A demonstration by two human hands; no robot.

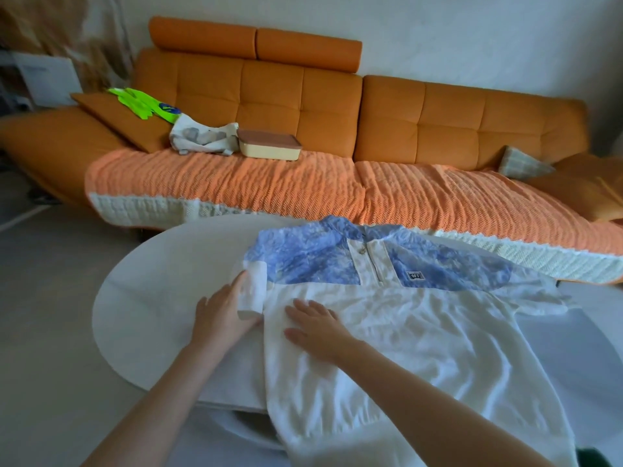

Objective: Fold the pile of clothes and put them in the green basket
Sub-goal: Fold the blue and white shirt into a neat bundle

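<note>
A white polo shirt with a blue patterned yoke lies face up, spread over the white oval table. Its hem hangs over the near edge. My left hand holds the shirt's left sleeve at the table's left. The white cuff is turned up over the thumb side of that hand and hides those fingers. My right hand lies flat, palm down with fingers spread, pressing on the white chest fabric just right of the sleeve. A dark green edge shows at the bottom right corner; I cannot tell what it is.
An orange sofa with an orange knitted throw stands close behind the table. On it lie a neon green garment, a crumpled white and grey cloth, a cream box with a brown lid and cushions at both ends.
</note>
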